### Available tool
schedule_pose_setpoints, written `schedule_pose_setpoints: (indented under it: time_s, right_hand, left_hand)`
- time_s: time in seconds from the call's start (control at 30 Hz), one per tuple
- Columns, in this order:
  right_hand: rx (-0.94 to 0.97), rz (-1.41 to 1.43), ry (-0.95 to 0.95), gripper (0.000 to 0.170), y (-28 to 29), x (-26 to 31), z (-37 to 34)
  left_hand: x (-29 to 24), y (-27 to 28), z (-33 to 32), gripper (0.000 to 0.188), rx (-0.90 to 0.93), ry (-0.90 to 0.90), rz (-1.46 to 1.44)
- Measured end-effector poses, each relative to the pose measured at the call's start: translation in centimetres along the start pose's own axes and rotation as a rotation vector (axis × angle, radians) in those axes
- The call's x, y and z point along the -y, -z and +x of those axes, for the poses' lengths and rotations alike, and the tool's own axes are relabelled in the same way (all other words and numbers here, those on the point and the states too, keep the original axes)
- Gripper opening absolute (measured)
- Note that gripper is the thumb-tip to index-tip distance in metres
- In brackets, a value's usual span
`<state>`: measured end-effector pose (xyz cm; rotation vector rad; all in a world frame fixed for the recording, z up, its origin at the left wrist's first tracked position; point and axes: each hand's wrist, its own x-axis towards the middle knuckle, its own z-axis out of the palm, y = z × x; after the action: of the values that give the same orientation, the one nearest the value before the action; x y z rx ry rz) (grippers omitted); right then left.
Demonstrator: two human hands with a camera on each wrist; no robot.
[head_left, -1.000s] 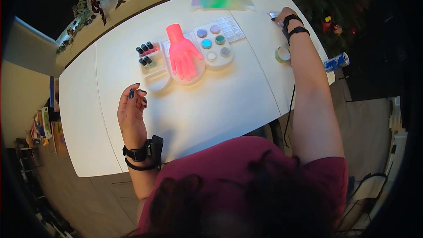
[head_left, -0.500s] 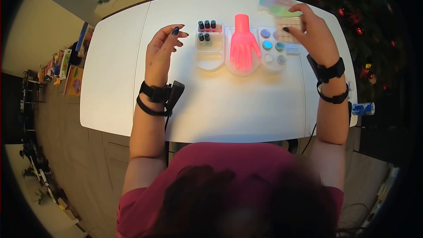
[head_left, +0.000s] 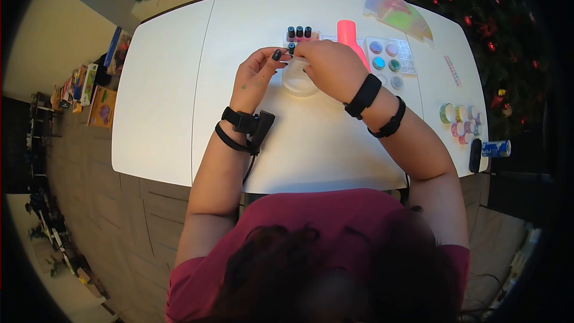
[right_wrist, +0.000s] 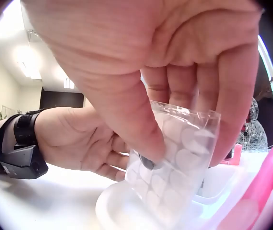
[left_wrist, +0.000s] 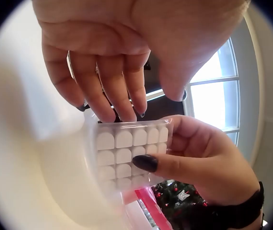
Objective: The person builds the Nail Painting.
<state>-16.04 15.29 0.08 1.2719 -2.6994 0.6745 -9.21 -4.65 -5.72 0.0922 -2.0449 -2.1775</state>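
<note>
My right hand [head_left: 332, 66] pinches a clear plastic packet [left_wrist: 123, 156] of white round-topped tabs in rows, its dark-nailed thumb lying across the front. My left hand [head_left: 254, 84] is raised beside it, palm toward the packet, with loosely bent fingertips right at the packet's top edge in the left wrist view. Both hands are above a white tray [head_left: 302, 87] with dark-capped nail polish bottles [head_left: 299, 31] at its back. To the right stands a pink model hand [head_left: 347, 34], partly hidden behind my right hand.
Small glitter jars [head_left: 376, 48] sit in a white tray right of the model hand. Behind is a rainbow fan-shaped piece [head_left: 397, 15]. Tape rolls [head_left: 460, 128] and a blue can [head_left: 496, 148] stand at the table's right edge, near a thin pink strip [head_left: 452, 70].
My right hand has come from the table's right side, past the jars, carrying the packet left to my left hand. The head view has turned and levelled.
</note>
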Motion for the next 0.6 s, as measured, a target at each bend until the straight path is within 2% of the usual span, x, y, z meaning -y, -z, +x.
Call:
schedule_pose_setpoints:
  time_s: [0.1, 0.17, 0.27, 0.37, 0.47, 0.6]
  right_hand:
    - [0.031, -0.036, -0.001, 0.022, -0.2, 0.3, 0.3]
    - [0.114, -0.137, 0.016, 0.02, 0.4, 0.7, 0.5]
    - [0.128, -0.3, 0.041, 0.011, 1.2, 1.5, 0.7]
    - [0.163, -0.41, 0.015, 0.009, 0.0, 1.6, 1.1]
    - [0.216, -0.425, -0.008, 0.01, -0.3, 2.2, 1.2]
    - [0.064, -0.31, 0.032, 0.013, -0.7, 0.9, 0.7]
  left_hand:
    - [0.1, -0.3, -0.2, 0.032, 0.041, 0.026, -0.015]
    - [0.3, -0.6, -0.3, 0.03, 0.051, 0.027, -0.017]
    - [0.6, -0.6, -0.4, 0.03, 0.062, 0.029, 0.025]
    - [1.1, -0.5, -0.4, 0.029, 0.048, 0.023, 0.053]
    - [1.7, -0.3, -0.3, 0.031, 0.006, 0.019, 0.113]
    - [1.3, -0.4, -0.4, 0.032, -0.017, 0.001, 0.232]
